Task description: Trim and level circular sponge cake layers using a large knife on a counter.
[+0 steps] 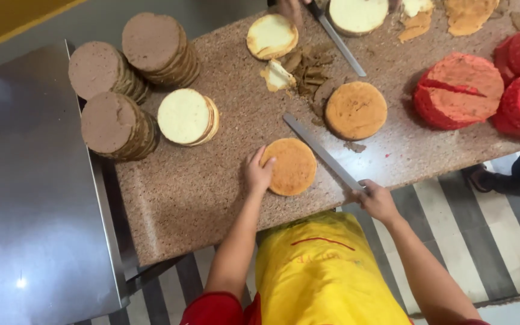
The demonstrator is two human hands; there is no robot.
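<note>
Far left, steel top (31, 180), bare and shiny, butting against the speckled bench (188, 186). Three brown stacks (118, 123) at the bench's left end, a pale stack (186, 116) just beside them. Left hand (259, 173) flat on the near sponge (292, 167), fingers spread on its left edge, grip loose, pressing rather than clenching. Sponge lying near the front edge of the bench, round and golden. Long knife (320, 151) slanting just right of it, blade off the sponge; right hand (377, 200) with grip clenched round the handle, handle itself hidden in the fist. Second sponge (356, 110) behind the blade, crumbs and trimmings (308, 69) beyond. Top edge: another person's hand (290, 9), mostly cut off, by a split pale round (272, 36) and a second knife (338, 42). More pale rounds and scraps cropped at the top. Right, red cakes (458, 90), some cut off by the frame. Below, yellow apron (323, 271), striped floor (452, 241), somebody's dark shoe (482, 177) half out of view.
</note>
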